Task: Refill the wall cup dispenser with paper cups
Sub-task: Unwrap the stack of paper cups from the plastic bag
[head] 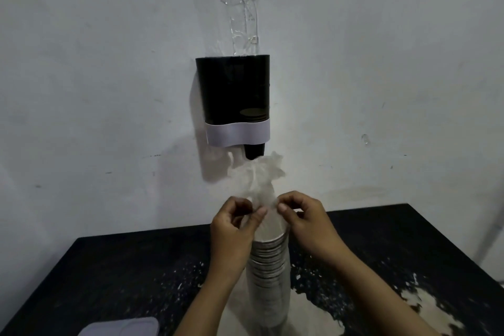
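A tall stack of white paper cups (268,267) stands upright on the black table (109,267), wrapped in a clear plastic sleeve. The sleeve's bunched top (259,174) rises above the stack. My left hand (234,229) and my right hand (302,218) pinch the plastic at the neck, one on each side, just above the top cup. On the wall above hangs the black cup dispenser (234,93) with a white band (237,133) near its bottom. A dark cup bottom (255,151) pokes out underneath.
A pale grey lid-like object (122,327) lies at the table's near left edge. White paint stains (425,305) cover the right part of the table. Clear tape or plastic (244,22) sticks to the wall above the dispenser.
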